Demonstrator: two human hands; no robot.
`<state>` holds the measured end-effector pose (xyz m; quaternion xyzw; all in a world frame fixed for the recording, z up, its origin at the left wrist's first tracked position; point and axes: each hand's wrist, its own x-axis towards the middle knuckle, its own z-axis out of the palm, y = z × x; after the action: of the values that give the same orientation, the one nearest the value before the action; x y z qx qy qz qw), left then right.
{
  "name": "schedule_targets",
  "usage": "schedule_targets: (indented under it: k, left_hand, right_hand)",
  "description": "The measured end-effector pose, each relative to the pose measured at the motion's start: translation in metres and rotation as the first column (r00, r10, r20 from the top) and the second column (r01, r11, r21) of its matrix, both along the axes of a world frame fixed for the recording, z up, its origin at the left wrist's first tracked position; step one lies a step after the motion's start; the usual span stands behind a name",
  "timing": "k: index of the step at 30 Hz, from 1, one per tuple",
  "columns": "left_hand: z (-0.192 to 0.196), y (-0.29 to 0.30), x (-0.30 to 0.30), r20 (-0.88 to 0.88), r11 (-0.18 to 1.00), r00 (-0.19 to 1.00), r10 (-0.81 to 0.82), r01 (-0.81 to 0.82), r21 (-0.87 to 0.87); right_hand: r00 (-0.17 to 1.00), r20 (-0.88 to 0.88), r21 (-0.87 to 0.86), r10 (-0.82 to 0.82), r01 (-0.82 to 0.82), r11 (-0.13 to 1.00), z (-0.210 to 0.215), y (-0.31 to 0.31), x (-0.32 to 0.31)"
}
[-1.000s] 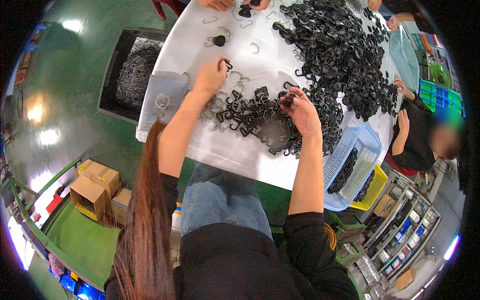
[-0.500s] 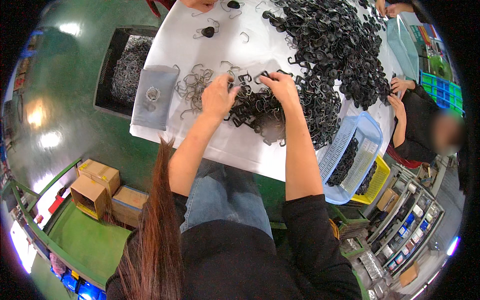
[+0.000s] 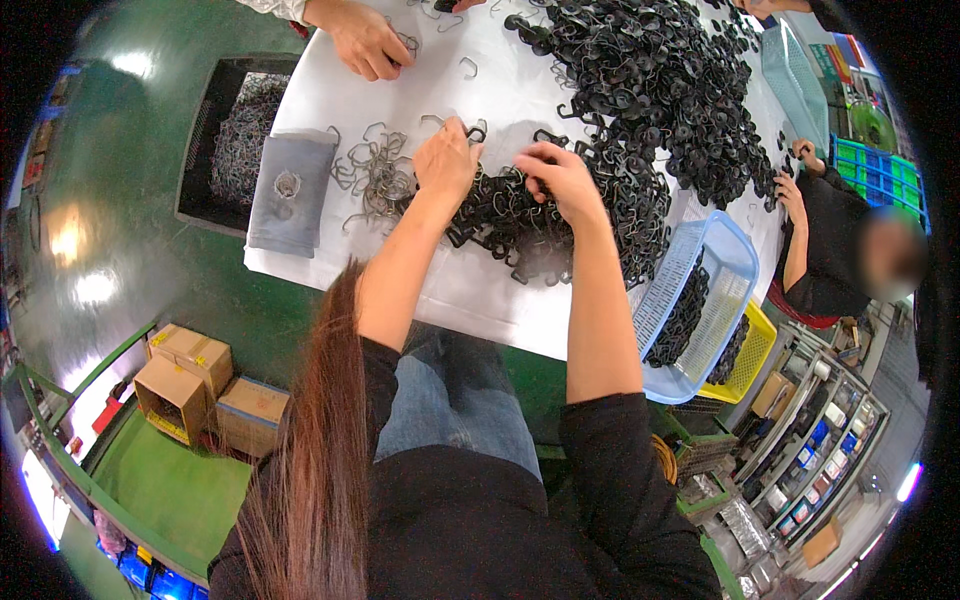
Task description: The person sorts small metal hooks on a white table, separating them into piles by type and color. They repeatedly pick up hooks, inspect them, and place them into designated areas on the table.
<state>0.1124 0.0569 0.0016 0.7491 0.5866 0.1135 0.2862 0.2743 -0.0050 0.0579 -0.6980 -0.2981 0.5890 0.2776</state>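
Head view: blue basket [image 3: 735, 262] holds black clips [image 3: 683, 318], yellow bin [image 3: 752, 352] beneath

The black clips [image 3: 640, 90] looked matt, probably plastic; the wire hooks [image 3: 375, 175] were dull grey metal, the table [image 3: 480, 290] smooth white, the basket [image 3: 715, 290] glossy plastic.

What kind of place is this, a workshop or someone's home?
Most likely a small factory or assembly workshop: a heap of black clips on a white table, plastic baskets of parts, cardboard boxes on a green floor.

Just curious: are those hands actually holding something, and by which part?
Both hands, left and right, rest in the black parts pile; any hold is hidden.
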Motion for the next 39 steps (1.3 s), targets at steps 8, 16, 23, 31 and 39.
schedule_targets:
  k: [8, 16, 23, 31, 39]
  left_hand:
    - [0.021, 0.028, -0.043, 0.502, 0.928, 0.844, 0.188, 0.015, -0.372]
    - [0.041, 0.013, -0.088, 0.438, 0.942, 0.868, 0.233, -0.088, -0.325]
    - [0.049, -0.005, -0.099, 0.336, 0.969, 0.929, 0.152, -0.074, -0.234]
    - [0.061, -0.025, -0.115, 0.725, 0.634, 0.187, 0.663, 0.375, -0.676]
    - [0.035, -0.031, -0.104, 0.624, 0.583, 0.351, 0.698, 0.227, -0.780]
  right_hand:
    - [0.674, 0.572, -0.102, 0.468, -0.507, 0.856, -0.009, 0.018, -0.015]
    - [0.985, 0.107, -0.018, 0.135, -0.134, 0.991, 0.032, -0.006, 0.005]
    - [0.957, -0.239, 0.093, -0.165, 0.192, 0.977, 0.028, -0.036, -0.006]
    - [0.259, 0.801, -0.252, 0.540, -0.673, 0.696, -0.017, -0.012, -0.058]
    - [0.942, 0.330, 0.004, 0.063, -0.068, 0.998, 0.008, 0.013, -0.018]
